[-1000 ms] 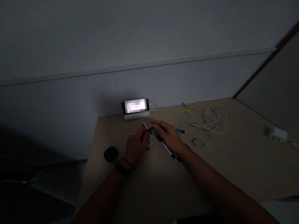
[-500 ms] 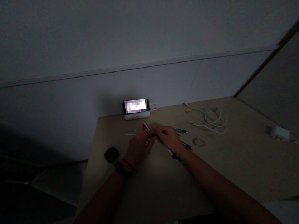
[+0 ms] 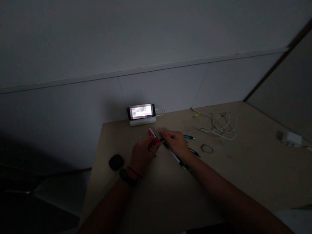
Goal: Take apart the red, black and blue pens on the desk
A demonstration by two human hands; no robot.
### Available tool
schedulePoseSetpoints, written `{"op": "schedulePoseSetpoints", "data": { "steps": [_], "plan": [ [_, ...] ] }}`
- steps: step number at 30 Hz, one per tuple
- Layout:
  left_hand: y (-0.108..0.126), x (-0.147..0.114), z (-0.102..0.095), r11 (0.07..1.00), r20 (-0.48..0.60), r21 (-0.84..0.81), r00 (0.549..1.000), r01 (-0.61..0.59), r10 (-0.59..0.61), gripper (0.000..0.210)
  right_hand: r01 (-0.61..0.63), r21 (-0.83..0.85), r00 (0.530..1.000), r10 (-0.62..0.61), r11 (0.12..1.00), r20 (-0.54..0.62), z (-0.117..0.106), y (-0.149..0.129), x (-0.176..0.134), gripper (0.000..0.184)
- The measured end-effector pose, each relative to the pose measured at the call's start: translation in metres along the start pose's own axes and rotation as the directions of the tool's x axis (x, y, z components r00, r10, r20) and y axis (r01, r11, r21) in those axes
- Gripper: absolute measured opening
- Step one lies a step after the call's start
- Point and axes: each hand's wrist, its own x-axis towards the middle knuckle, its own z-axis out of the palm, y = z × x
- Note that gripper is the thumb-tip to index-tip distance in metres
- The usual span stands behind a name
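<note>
My left hand [image 3: 142, 153], with a dark band on its wrist, is closed on a slim red pen [image 3: 156, 142] above the table. The pen's dark end points toward my right hand [image 3: 176, 143]. My right hand has its fingers curled and its thumb pressed forward; what it grips is hidden. Below the hands, a white pen [image 3: 175, 157] with a black end lies slantwise, partly covered by my right hand. A red-and-white pen [image 3: 151, 131] pokes out beyond the fingers. Blue-and-black pens [image 3: 189, 137] lie just right of my right hand.
At the table's back, a lit phone [image 3: 141, 111] leans on a white stand [image 3: 142, 122]. A black rounded case [image 3: 116, 162] sits left. To the right lie a coiled white cable [image 3: 221, 126], a small loop [image 3: 207, 148] and a white power socket [image 3: 291, 139].
My hands have drawn slightly apart, and more of the red pen shows between them. The left fingertips have shifted a little left. Other things lie as before.
</note>
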Motion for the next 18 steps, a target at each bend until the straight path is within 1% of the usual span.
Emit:
{"op": "schedulePoseSetpoints", "data": {
  "steps": [4, 7, 11, 15, 18],
  "plan": [
    [-0.0008, 0.0006, -0.0006, 1.0, -0.006, 0.008, 1.0, 0.013, -0.013, 0.022, -0.053, 0.009, 0.999, 0.053, 0.999, 0.006, 0.0004, -0.0009, -0.0004, 0.065],
    [-0.0013, 0.0011, -0.0007, 1.0, 0.002, 0.005, 1.0, 0.009, -0.009, 0.024, -0.071, 0.033, 0.997, 0.07, 0.997, 0.041, 0.001, -0.0015, -0.0013, 0.064],
    [-0.0004, 0.0018, -0.0018, 0.999, 0.061, -0.035, 0.998, 0.006, -0.003, 0.031, -0.053, 0.093, 0.996, 0.046, 0.994, 0.073, 0.0019, -0.0021, -0.0021, 0.059],
    [0.0014, 0.0021, -0.003, 0.999, 0.075, -0.032, 0.997, 0.014, -0.012, 0.035, -0.016, 0.09, 0.998, 0.011, 0.996, 0.061, 0.0023, -0.0041, -0.0023, 0.058],
    [0.001, 0.0018, -0.0024, 0.999, 0.074, -0.042, 0.997, 0.01, -0.007, 0.037, -0.019, 0.114, 0.999, 0.014, 0.993, 0.044, 0.0035, -0.0047, -0.0026, 0.056]
  ]
}}
